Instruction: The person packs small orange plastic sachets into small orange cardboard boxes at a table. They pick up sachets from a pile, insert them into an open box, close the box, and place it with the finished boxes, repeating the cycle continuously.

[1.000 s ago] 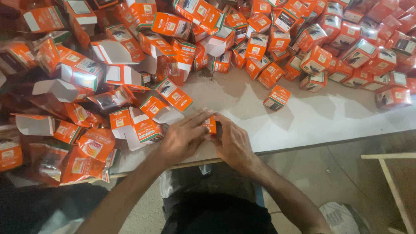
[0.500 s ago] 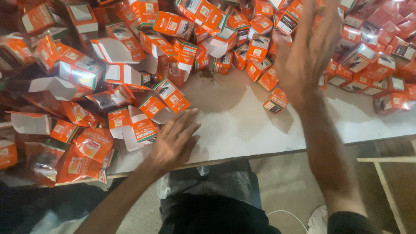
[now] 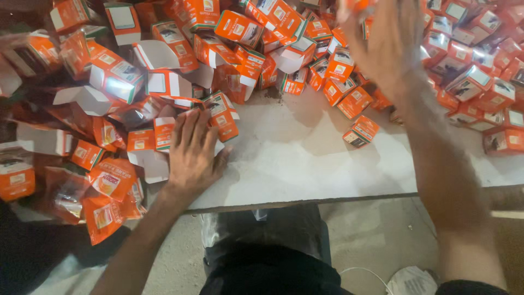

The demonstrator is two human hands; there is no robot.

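Observation:
My left hand (image 3: pixel 194 153) lies palm down on the white table (image 3: pixel 305 164), fingers spread. Its fingertips rest against small orange-and-white cartons (image 3: pixel 224 117) and a loose white flap at the edge of the left heap. My right hand (image 3: pixel 382 41) is raised over the far pile of closed orange cartons (image 3: pixel 469 82), blurred, fingers apart and reaching the frame's top edge. I see nothing gripped in it. One closed carton (image 3: pixel 360 131) lies alone on the table just below that hand.
Opened and flattened orange cartons and crumpled orange wrappers (image 3: pixel 103 186) pile up on the left. Closed cartons fill the back and right. The table's front edge (image 3: pixel 305 199) runs just above my lap. A concrete floor lies below.
A second ago both hands held a small orange carton together near the table's front edge. My right hand has since swung up over the far pile, and my left hand has flattened onto the table.

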